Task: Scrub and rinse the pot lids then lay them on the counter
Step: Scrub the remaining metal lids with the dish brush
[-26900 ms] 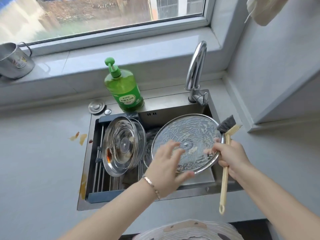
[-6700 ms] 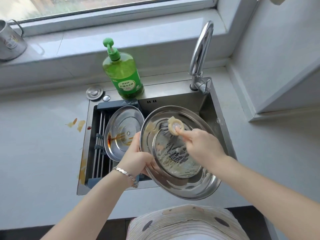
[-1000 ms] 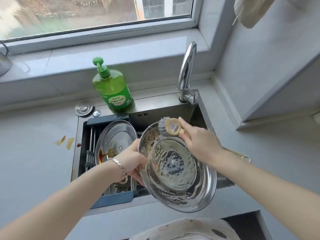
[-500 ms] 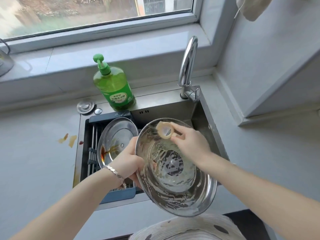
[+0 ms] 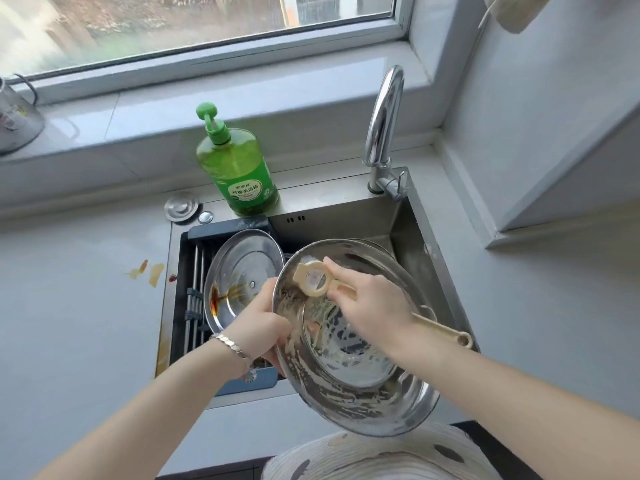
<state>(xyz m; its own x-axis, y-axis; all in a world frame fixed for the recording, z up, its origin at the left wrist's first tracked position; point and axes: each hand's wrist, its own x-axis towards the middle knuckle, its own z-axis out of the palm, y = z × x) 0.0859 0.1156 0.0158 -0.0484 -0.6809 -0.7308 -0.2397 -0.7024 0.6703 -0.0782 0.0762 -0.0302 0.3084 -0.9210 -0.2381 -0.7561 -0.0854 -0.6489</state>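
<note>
My left hand (image 5: 261,318) grips the left rim of a large steel pot lid (image 5: 360,396), tilted over the sink with its soapy underside facing me. My right hand (image 5: 372,303) grips the cream handle of a scrub brush (image 5: 313,280), whose round head presses on the lid's upper left part. A second steel lid (image 5: 242,268) with brown sauce stains leans in the sink's left side. Another lid's edge (image 5: 375,245) shows behind the held one.
The steel sink (image 5: 426,244) has a dark drain rack (image 5: 194,296) at its left. A green soap bottle (image 5: 237,168) and a chrome faucet (image 5: 382,129) stand behind it. Sauce stains (image 5: 149,271) mark the grey counter (image 5: 76,306) at left. A metal cup (image 5: 15,123) sits on the windowsill.
The brush head has slid down and left across the lid's underside. The lid stays tilted in my left hand, and the view shifted slightly.
</note>
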